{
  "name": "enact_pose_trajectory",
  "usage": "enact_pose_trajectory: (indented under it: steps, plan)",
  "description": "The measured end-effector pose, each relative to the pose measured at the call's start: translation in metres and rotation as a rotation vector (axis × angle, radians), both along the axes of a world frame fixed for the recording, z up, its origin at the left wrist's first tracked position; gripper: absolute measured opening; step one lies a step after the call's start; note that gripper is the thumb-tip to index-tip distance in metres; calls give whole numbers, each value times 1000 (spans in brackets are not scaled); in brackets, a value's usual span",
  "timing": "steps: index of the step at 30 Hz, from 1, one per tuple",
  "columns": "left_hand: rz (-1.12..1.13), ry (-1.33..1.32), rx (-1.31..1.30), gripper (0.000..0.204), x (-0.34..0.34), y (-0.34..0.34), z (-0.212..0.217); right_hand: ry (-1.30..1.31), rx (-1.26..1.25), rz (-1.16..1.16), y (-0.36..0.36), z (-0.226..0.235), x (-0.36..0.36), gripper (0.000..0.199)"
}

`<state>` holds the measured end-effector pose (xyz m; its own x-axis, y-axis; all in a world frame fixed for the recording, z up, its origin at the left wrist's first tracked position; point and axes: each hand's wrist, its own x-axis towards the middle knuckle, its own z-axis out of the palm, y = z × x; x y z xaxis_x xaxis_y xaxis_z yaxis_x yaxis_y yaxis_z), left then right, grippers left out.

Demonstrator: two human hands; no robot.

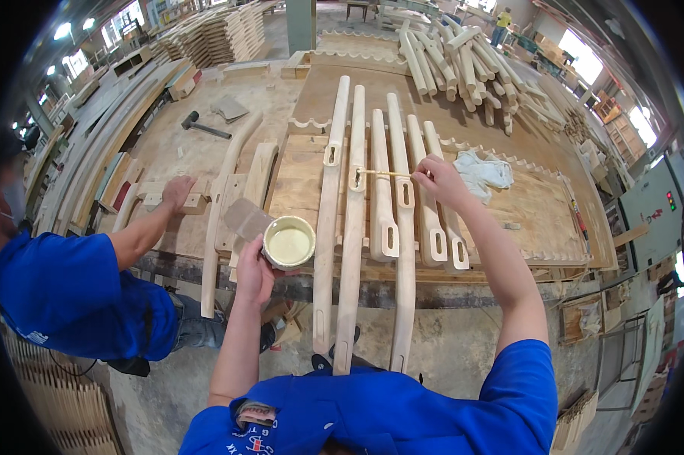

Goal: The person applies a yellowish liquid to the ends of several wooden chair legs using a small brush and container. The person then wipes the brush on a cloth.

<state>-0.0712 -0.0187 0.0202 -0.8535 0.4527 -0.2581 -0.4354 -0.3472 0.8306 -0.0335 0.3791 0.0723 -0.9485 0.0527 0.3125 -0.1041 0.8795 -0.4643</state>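
On shirt point(402, 413), white lettering point(269, 435); right hand point(439, 180) grips stick point(387, 174).

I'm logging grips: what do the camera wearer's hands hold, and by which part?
Left hand: a cup, by its left side. Right hand: a thin stick, by its right end.

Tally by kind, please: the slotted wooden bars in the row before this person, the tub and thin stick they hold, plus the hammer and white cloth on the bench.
Slotted wooden bars: 6
Tub: 1
Thin stick: 1
Hammer: 1
White cloth: 1
Total: 10
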Motion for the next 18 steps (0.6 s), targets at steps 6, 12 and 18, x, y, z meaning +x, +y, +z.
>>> enact_pose_trajectory:
  steps: [6, 12, 18]
  plan:
    - [-1, -9, 10, 44, 0, -2, -2, -22, -104, 6, 7, 2, 5, 17]
    - [6, -1, -8, 44, 0, -3, -1, -32, -29, 64, 6, -1, 11, 17]
    - [7, -8, 21, 43, -2, -4, 1, 1, -50, 53, 2, 3, 7, 15]
